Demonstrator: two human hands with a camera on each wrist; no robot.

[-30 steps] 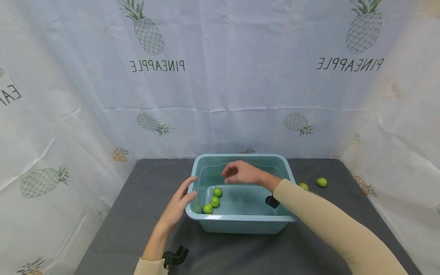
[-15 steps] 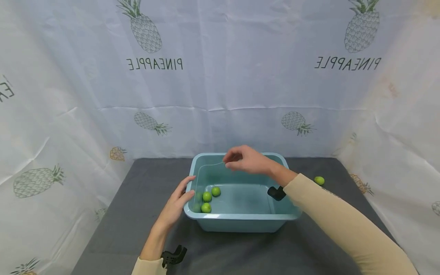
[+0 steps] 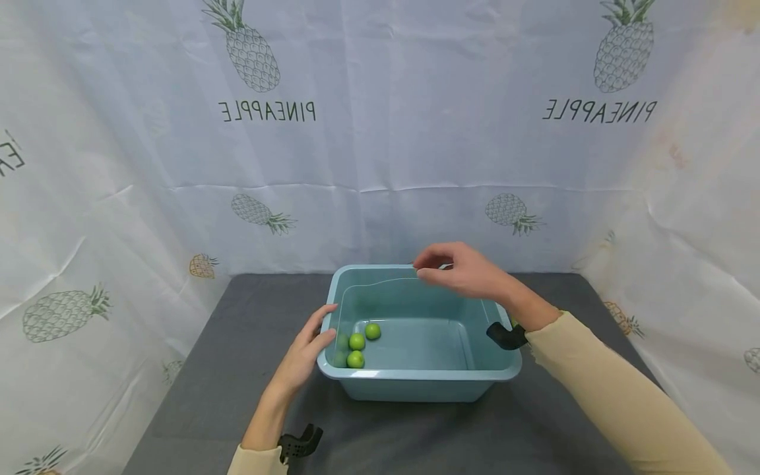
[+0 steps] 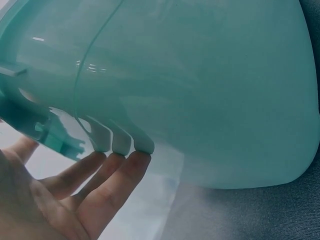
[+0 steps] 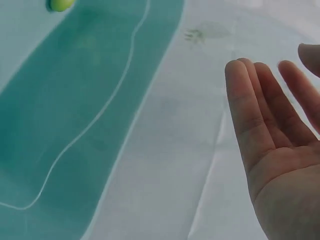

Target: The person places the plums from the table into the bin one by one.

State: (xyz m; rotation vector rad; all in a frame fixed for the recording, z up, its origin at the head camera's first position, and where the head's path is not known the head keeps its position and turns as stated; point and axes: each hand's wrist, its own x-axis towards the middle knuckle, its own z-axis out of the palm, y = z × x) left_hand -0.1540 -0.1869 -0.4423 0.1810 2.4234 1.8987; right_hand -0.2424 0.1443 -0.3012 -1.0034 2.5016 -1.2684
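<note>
A light blue-green plastic basin [image 3: 415, 375] stands in the middle of the dark table. Inside, at its left end, lie three small green fruits that look like limes, a rear one [image 3: 373, 330], a middle one [image 3: 357, 341] and a front one [image 3: 355, 359]. My left hand [image 3: 301, 349] holds the left rim, thumb and index over the edge; in the left wrist view other fingertips [image 4: 140, 157] touch the outer wall. Above the back right of the basin, my right hand [image 3: 466, 267] hovers with nothing in it, its fingers [image 5: 245, 100] fairly straight in the right wrist view.
Another green fruit [image 3: 514, 321] lies right of the basin, mostly hidden by the right wrist. Dark cloth [image 3: 279, 290] covers the table. A pale curtain [image 3: 386, 145] with pineapple prints hangs behind and on both sides. Black camera mounts [image 3: 301, 442] sit on both wrists.
My right hand has risen from inside the basin and moved right, over the back rim. The middle fruit has rolled slightly left. The left hand stays on the rim.
</note>
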